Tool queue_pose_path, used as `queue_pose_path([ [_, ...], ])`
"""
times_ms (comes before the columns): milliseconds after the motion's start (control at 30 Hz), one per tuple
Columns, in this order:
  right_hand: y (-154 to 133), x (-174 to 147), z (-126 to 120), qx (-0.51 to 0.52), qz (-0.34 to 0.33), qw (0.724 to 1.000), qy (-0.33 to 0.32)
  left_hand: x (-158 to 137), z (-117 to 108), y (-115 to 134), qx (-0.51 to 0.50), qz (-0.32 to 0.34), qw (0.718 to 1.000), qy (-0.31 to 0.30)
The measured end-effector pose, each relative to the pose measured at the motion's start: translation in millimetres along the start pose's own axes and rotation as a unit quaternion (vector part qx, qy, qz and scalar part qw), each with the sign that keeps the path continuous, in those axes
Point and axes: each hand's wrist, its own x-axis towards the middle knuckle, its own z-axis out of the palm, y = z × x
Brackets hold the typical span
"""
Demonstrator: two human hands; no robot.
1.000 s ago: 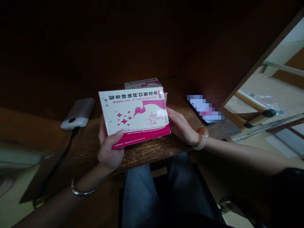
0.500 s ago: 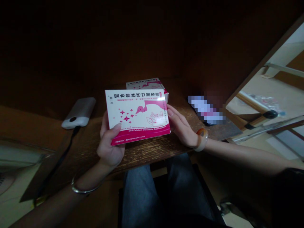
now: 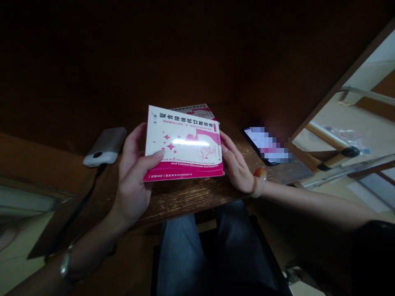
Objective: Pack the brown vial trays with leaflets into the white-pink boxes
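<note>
A white and pink medicine box with dark printed characters is held up above the desk, its printed face tilted toward me and a bright glare across the middle. My left hand grips its left side, thumb on the front and the other fingers largely hidden behind. Against the right edge rests my right hand, its fingers curled along the side and partly out of sight. Behind it a second medicine box of the same design lies on the desk, mostly covered by the first.
On the left of the worn wooden desk lies a white power bank with a black cable running toward the front edge. A lit phone, partly blurred out, lies on the right. Dark wooden panels enclose the back and sides.
The held box has tilted, its left side rising, and moved slightly right; glare now crosses it. My left hand has shifted up along the box's left side. The right hand stays at the right edge.
</note>
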Motion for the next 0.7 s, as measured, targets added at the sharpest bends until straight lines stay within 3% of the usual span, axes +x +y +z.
queue_pose_path([
  [100, -0.1, -0.5, -1.5, -0.002, 0.009, 1.000, -0.023, -2.4, 3.8, 21.3, 0.038, -0.083, 0.996, 0.020],
  [333, -12.1, -2.6, -2.1, 0.024, 0.032, 0.998, -0.043, -11.8, 11.5, 57.7, 0.109, -0.180, 0.977, 0.044],
  [500, -13.2, -4.1, 0.4, 0.096, 0.100, 0.988, -0.073, -11.1, 12.9, 73.4, 0.157, -0.210, 0.964, 0.039],
  [700, -4.1, -5.2, 2.5, 0.211, 0.170, 0.955, -0.117, -11.9, 6.6, 76.9, 0.189, -0.209, 0.959, 0.032],
])
